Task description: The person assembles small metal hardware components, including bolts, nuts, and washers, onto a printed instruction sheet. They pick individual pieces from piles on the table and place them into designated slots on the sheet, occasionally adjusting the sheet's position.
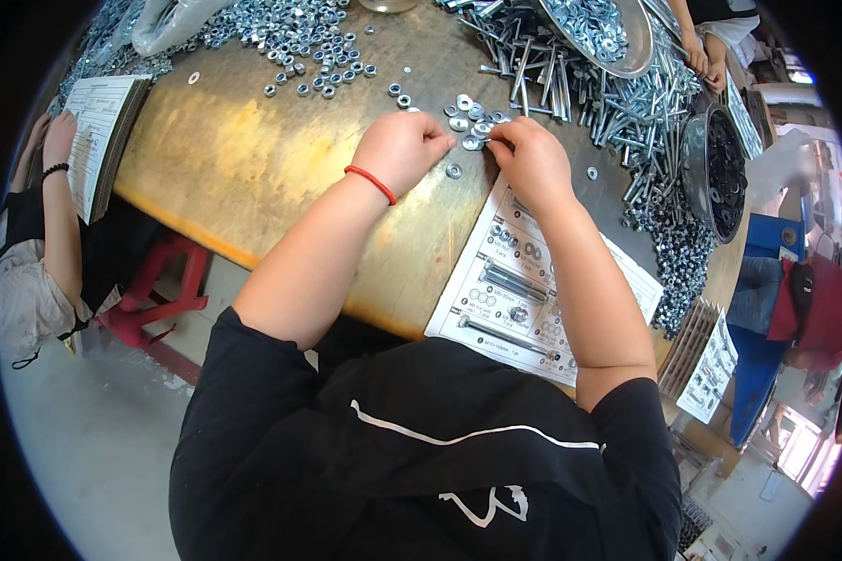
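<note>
- Washers [472, 144] are lying in a loose cluster on the bench [299, 178], between the two hands; being round and flat, they are presenting no long axis.
- The right hand [536, 164] is sitting nearer, its thumb and forefinger meeting just right of a washer; whether it is gripping anything cannot be told.
- The left hand [402, 150] is facing the cluster from the left, fingers curled and tips close together; whether it is holding something cannot be told either.
- A single washer [454, 171] is lying apart, on the near side.
- Bolts [554, 93] are lying heaped on the far right, while loose nuts [318, 56] are covering the far left.
- A parts sheet [491, 299] is lying below the right forearm, showing pictured bolts and nuts with small printed labels.
- A printed stack [103, 126] is standing at the left by a co-worker's hand [59, 138], its print too small to read.
</note>
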The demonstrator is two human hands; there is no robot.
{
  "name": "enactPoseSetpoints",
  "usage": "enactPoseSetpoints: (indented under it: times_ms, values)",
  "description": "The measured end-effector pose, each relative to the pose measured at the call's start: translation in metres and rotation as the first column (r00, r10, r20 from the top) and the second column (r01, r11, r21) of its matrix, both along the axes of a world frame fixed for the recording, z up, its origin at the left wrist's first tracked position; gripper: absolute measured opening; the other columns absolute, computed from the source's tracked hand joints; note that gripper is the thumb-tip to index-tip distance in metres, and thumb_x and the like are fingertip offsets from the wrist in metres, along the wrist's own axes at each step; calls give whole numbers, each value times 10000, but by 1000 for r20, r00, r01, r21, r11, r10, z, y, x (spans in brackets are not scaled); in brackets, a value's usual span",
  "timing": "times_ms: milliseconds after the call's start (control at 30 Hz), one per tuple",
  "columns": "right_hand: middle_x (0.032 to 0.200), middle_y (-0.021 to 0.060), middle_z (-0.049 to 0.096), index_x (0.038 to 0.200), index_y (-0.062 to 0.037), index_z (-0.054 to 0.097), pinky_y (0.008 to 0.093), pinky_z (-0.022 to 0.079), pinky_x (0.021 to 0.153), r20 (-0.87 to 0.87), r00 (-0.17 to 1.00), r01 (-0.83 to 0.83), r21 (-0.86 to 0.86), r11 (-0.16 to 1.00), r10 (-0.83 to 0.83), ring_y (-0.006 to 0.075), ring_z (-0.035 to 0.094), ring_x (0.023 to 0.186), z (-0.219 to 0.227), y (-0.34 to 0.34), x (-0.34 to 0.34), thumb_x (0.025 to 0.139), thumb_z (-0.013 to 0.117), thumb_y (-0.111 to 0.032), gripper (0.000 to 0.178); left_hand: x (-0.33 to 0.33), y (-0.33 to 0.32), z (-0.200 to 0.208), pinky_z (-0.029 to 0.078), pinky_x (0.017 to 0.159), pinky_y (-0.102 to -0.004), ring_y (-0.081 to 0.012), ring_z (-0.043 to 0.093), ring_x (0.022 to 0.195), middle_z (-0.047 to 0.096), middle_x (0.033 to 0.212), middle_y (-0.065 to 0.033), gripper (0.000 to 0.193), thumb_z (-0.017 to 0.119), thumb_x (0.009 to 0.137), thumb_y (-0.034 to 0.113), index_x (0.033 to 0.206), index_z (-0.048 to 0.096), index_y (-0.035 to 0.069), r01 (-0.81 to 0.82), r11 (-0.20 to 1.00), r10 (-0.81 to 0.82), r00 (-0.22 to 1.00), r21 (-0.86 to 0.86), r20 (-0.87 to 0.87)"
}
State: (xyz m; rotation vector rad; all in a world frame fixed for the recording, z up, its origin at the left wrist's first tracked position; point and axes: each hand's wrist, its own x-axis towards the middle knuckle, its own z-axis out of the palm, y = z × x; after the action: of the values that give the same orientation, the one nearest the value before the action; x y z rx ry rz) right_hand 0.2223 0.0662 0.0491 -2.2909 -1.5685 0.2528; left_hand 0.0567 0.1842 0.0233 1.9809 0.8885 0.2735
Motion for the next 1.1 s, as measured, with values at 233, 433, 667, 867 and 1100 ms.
enactPoseSetpoints:
  times_ms: [233, 433, 667, 867, 1100]
  values:
    - [836, 76, 656, 870, -95, 741, 393, 511, 705, -147, 989, 44, 100, 994, -29, 290, 644, 803, 7, 2, -19, 808, 719, -188, 114, -4, 8, -5, 510, 644, -330, -204, 649, 676, 691, 751, -91, 220, 729, 837, 250, 941, 732, 56, -66, 992, 67, 998, 111, -8]
    - [846, 43, 661, 789, -114, 718, 377, 532, 692, 17, 993, -116, 90, 989, 115, 265, 660, 814, -8, 20, -43, 775, 723, -191, 78, -11, 20, -4, 490, 619, -301, -151, 605, 639, 660, 719, -54, 221, 714, 849, 240, 971, 722, 56, -210, 975, 202, 973, 68, 115]
    - [952, 61, 688, 905, -131, 739, 394, 534, 738, 14, 999, 44, 39, 998, -44, 278, 670, 875, -3, 26, -29, 829, 695, -240, 139, -13, 22, 1, 505, 653, -304, -168, 632, 682, 681, 758, -56, 239, 711, 845, 256, 975, 726, 55, -222, 973, 214, 971, 70, 102]
    - [935, 46, 687, 923, -144, 743, 392, 530, 728, 104, 993, 67, -88, 994, -57, 263, 670, 858, 1, 42, -22, 841, 687, -249, 145, -10, 23, -1, 508, 661, -314, -177, 639, 703, 683, 772, -57, 233, 706, 844, 255, 973, 729, 63, -215, 975, 213, 976, 58, 51]
    - [837, 42, 662, 783, -121, 708, 390, 530, 655, 241, 970, -49, 109, 993, 21, 266, 663, 787, 1, 22, -41, 822, 684, -231, 119, -9, 24, -6, 507, 646, -321, -185, 633, 683, 673, 747, -52, 236, 696, 847, 273, 964, 731, 72, -214, 973, 209, 976, 86, 67]
